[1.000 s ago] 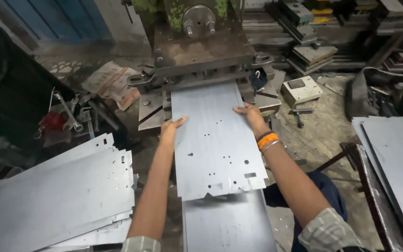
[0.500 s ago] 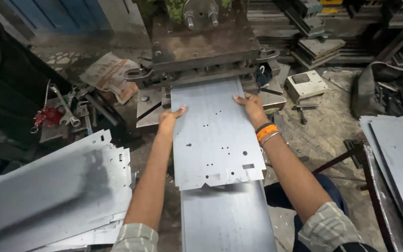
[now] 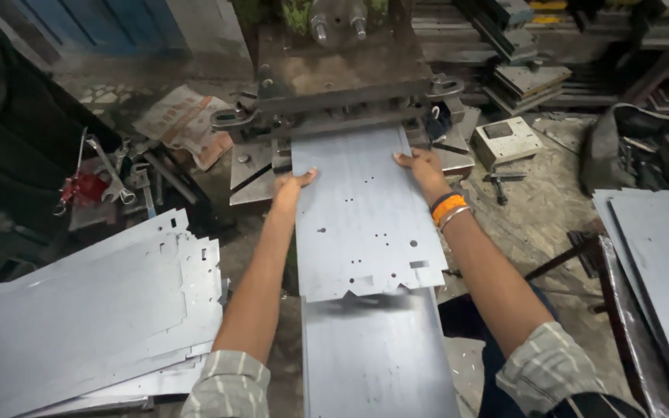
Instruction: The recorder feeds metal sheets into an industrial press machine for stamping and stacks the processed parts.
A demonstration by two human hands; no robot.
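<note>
At centre, under the press (image 3: 342,70): a punched steel sheet (image 3: 361,217) lies flat, its far edge tucked into the die gap, its near, notched edge overlapping a plain sheet (image 3: 373,356) that runs toward the viewer. Small holes and a few square cut-outs show across the near half of the sheet.

Left hand (image 3: 292,186) sits on the sheet's left edge, fingers spread flat on top and thumb out of sight, so a light hold rather than a closed fist. Right hand (image 3: 421,166) is on the right edge farther in, close to the die, fingers curled over the edge; an orange band (image 3: 449,209) and a metal bangle on that wrist. Both arms are stretched nearly straight.

Judged step: seating the sheet in the press, squaring it against the stops. The next move looks to call for both edges held true and fingers kept clear of the die gap, the right hand especially.

Outward: a stack of punched sheets (image 3: 87,310) at near left; spanners (image 3: 110,174) and a red tool at far left beside crumpled paper (image 3: 180,120); a small pale box (image 3: 509,139) right of the press; more sheets (image 3: 660,263) at far right.
</note>
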